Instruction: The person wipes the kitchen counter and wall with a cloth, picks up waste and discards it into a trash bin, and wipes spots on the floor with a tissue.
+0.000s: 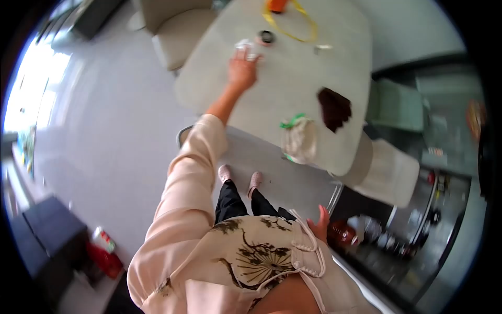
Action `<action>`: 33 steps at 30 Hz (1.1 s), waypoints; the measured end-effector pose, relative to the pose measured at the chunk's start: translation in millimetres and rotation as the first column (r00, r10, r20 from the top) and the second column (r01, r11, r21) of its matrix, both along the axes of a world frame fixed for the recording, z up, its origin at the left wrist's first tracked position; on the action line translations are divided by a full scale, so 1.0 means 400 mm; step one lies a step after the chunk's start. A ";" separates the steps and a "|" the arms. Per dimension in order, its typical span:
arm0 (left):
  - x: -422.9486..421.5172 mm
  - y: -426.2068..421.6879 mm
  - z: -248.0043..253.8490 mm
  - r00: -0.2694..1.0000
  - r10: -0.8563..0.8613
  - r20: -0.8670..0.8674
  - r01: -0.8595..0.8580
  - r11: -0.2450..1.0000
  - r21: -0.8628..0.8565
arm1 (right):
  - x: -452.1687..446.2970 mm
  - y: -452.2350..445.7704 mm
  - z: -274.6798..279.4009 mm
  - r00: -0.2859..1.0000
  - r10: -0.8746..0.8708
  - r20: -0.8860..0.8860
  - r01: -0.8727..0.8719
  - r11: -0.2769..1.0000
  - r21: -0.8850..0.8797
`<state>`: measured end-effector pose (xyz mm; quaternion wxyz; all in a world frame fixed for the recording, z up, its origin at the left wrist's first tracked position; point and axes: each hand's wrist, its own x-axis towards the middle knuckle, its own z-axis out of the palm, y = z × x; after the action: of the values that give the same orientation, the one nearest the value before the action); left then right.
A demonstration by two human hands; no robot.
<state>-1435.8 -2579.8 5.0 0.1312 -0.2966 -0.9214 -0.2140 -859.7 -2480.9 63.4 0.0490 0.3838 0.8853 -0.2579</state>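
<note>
My left hand (243, 72) reaches out over the pale table (272, 99), its fingers on a crumpled white tissue (244, 45) near the table's left edge. Just right of those fingers lies a small round black and pink item (266, 37). Down beside my body, my right hand (319, 225) is partly in view, thumb and fingers apart, with nothing seen in it. A cream pouch with green trim (300, 140) lies at the table's near edge, and a dark maroon cloth (334, 109) is to its right.
A yellow strap (312, 27) and an orange object (276, 6) lie at the table's far side, near a small white item (324, 47). Chairs (392, 175) (183, 34) stand around the table. Dark furniture (49, 230) and a red bag (107, 261) are at lower left.
</note>
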 end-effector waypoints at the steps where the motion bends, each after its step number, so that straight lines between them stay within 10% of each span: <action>1: -0.023 0.017 -0.021 1.000 0.010 0.003 -0.010 0.998 -0.064 | -0.007 -0.016 0.005 0.998 0.054 0.032 -0.055 0.998 0.023; 4: -0.071 0.033 -0.101 0.981 -0.082 0.176 0.094 0.994 -0.060 | -0.013 -0.050 0.002 0.996 0.058 0.068 -0.060 0.998 0.025; 11: 0.062 -0.065 -0.108 0.957 -0.291 -0.011 0.289 0.944 0.160 | 0.070 -0.019 -0.080 0.999 0.039 -0.002 -0.039 0.998 -0.055; 18: 0.479 -0.247 -0.027 0.955 -0.060 0.290 -0.066 0.911 0.407 | 0.202 0.089 -0.212 0.989 0.025 0.145 -0.007 0.992 -0.123; 23: 0.785 -0.287 -0.048 0.599 -0.157 0.785 -0.346 0.834 0.430 | 0.302 0.151 -0.309 0.987 0.076 0.141 -0.048 0.980 -0.192; 29: 0.874 -0.144 -0.021 0.537 -0.363 0.761 -0.024 0.895 0.445 | 0.398 0.146 -0.287 0.947 -0.260 0.189 0.309 0.897 -0.315; 33: 0.836 0.015 0.024 0.364 -0.418 0.832 -0.101 0.871 0.482 | 0.498 0.128 -0.349 0.912 -0.366 0.183 0.409 0.842 -0.351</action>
<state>-1101.6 -2573.6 14.5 -0.3595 -0.1779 -0.7228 -0.5627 -660.3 -2429.9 -76.0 0.1178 0.5514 0.7177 -0.4087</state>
